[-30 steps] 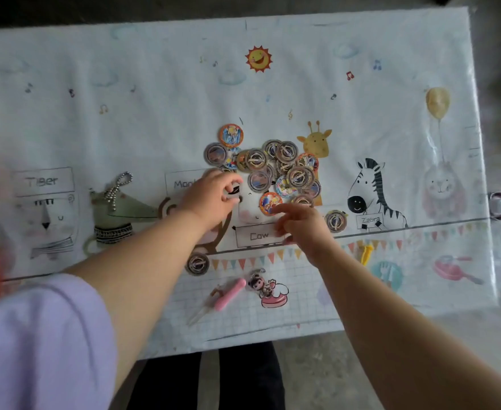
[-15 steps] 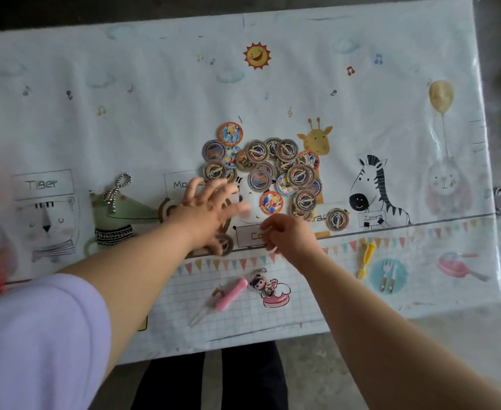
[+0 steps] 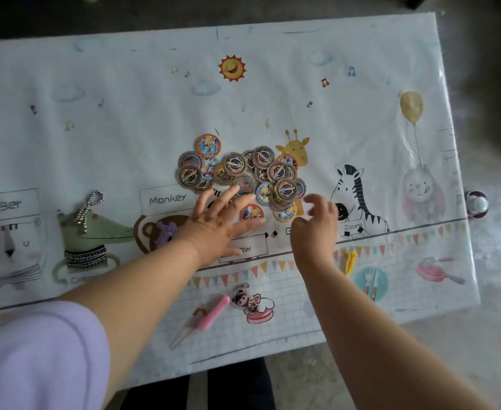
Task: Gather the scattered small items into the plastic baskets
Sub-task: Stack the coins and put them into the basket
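A pile of several round picture discs (image 3: 243, 173) lies on the printed table cover (image 3: 125, 113) at mid table. My left hand (image 3: 219, 223) lies flat with its fingers spread, the fingertips touching the pile's near edge beside an orange disc (image 3: 251, 213). My right hand (image 3: 314, 229) hovers at the pile's right side with loosely curled fingers, thumb and forefinger apart, nothing seen in it. No basket is in view.
Near the front edge lie pink tweezers (image 3: 210, 313) and a doll keychain (image 3: 252, 303). A yellow clip (image 3: 350, 261) sits right of my right wrist. A ball chain (image 3: 91, 208) and a purple piece (image 3: 166, 229) lie left. A round object (image 3: 476, 204) sits at the right edge.
My left hand slid right to the pile with its fingers spread. My right hand moved right and loosened its fingers. The red baskets at the left have left the view.
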Demonstrator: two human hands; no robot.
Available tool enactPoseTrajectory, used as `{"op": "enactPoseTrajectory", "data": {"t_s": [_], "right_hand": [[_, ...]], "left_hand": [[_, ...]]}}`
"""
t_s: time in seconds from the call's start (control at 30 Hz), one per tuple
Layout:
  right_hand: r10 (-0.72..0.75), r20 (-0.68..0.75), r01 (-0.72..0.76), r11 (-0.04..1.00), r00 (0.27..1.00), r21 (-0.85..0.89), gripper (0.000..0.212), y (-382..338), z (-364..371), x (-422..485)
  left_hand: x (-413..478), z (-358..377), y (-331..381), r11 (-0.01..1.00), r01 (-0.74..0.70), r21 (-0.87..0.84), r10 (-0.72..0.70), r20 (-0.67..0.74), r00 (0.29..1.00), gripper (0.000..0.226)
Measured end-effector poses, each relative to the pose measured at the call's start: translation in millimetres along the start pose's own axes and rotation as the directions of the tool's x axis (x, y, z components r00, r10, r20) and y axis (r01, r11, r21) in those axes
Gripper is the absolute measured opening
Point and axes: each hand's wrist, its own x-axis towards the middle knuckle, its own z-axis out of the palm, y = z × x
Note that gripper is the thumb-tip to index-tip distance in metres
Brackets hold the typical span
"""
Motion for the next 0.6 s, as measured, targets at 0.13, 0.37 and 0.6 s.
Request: {"op": "enactPoseTrajectory", "data": {"t_s": [0.13,0.37,0.6], "right_hand": [[0.327,-0.059,-0.332,0.938,0.943,-0.103,0.052,13.4,1.1,1.5],[-0.024,0.127,0.011,0.995,0.992,0.102,0.060,-27.9,36.4,2.6],[-0.236,0.050,0.238,0.970,0.971,-0.049,0.085,-8.3,25.9,36.6]], "left_hand": [[6.0,-13.7,-18.5,0.906,0.350,-0.238,-0.396,-0.180,0.901,0.106],[16.8,-16.0,-47.3,0.751,0.533,-0.391,-0.627,-0.166,0.761,0.116],[32.7,-4.4,-21.5,0.755,0.411,-0.511,-0.571,-0.206,0.794,0.087]]}}
